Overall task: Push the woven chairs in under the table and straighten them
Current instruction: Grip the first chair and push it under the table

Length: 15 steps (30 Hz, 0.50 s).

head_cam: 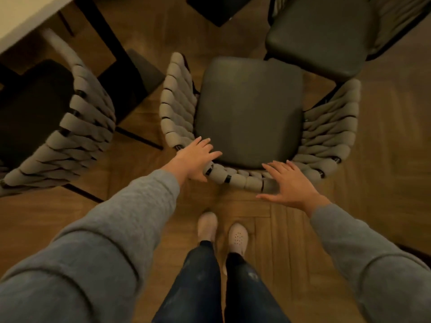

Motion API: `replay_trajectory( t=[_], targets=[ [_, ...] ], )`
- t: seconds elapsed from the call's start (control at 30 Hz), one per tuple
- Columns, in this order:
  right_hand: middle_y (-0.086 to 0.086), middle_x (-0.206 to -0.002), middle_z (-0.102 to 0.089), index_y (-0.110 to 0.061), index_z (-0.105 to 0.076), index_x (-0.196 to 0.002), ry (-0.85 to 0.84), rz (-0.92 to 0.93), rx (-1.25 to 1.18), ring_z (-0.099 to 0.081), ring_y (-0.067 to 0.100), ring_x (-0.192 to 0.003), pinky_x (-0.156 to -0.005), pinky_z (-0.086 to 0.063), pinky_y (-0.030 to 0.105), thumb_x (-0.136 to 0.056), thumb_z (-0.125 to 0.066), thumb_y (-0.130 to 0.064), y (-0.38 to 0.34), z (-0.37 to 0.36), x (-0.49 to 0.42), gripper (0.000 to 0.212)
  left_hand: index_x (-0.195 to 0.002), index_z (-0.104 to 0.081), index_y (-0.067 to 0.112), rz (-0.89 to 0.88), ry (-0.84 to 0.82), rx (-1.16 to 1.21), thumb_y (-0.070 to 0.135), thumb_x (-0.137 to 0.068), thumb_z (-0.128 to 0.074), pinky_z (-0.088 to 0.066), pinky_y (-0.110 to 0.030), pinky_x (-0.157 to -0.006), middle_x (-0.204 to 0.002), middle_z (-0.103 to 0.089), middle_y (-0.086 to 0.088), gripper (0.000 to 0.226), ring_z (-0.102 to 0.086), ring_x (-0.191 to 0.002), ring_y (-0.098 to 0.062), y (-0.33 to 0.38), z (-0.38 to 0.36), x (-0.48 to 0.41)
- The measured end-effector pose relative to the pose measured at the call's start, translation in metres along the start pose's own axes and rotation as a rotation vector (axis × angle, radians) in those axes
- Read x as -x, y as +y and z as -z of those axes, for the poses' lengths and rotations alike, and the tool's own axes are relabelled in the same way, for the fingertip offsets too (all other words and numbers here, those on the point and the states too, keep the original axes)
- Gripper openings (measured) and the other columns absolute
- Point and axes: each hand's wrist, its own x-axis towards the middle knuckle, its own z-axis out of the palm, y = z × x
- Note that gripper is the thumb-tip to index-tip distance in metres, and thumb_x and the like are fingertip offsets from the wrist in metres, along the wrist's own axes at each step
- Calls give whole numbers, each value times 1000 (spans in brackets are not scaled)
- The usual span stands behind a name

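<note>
The middle woven chair (249, 110) stands out on the wooden floor (291, 229), well apart from the desk (21, 22) at the upper left, with its curved woven back (240, 180) toward the person. Both hands are open, with straight, spread fingers. The left hand (198, 157) lies at the left corner of the back and the right hand (289, 183) at its right part; whether they press on it or only hover, I cannot tell. To push well, I think both hands should take the back evenly and first turn the chair toward the desk. Then they should slide it slowly, so that it does not strike the neighbour chair (77, 127), which stands at the desk.
</note>
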Motion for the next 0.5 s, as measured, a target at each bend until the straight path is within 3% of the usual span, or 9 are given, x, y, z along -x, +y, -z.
replay_trajectory(
  t=[0.1,0.17,0.27,0.33,0.5],
  targets=[
    [1,-142,-46,-26,-22,-151,-35,-22,33,-42,21,-131,-113,-26,40,-77,-49,-75,9,-13,3,93,-150,-26,24,2,-89,-9,52,-82,-64,-10,-48,-120,-150,-36,-10,83,-20,-145,-32,1,0,-12],
    [1,-133,-53,-29,-22,-150,-12,-44,32,-51,22,-120,-101,-41,38,-80,-59,-62,8,-18,-1,85,-148,-29,25,14,-146,-12,45,-84,-63,-19,-48,-118,-145,-42,-9,75,-30,-140,-32,4,-5,-17],
    [-1,-122,-60,-33,-30,-146,55,-49,65,-61,21,-105,-82,-49,35,-84,-58,-49,9,-19,-11,70,-146,-32,30,51,-165,-6,36,-88,-56,-43,-43,-99,-126,-59,-5,63,-55,-115,-26,8,-9,-21],
    [-1,-116,-65,-34,-40,-141,94,-30,77,-64,22,-101,-78,-49,33,-86,-58,-42,11,-17,-14,58,-143,-38,33,66,-131,-15,33,-89,-53,-44,-41,-92,-116,-63,-2,56,-60,-106,-25,10,-8,-21],
    [1,-105,-68,-30,-54,-126,98,33,35,-64,24,-95,-74,-47,33,-88,-59,-33,13,-20,-6,38,-136,-47,35,147,-124,0,33,-89,-53,-38,-44,-101,-114,-65,2,48,-59,-108,-22,26,-16,-14]
  ],
)
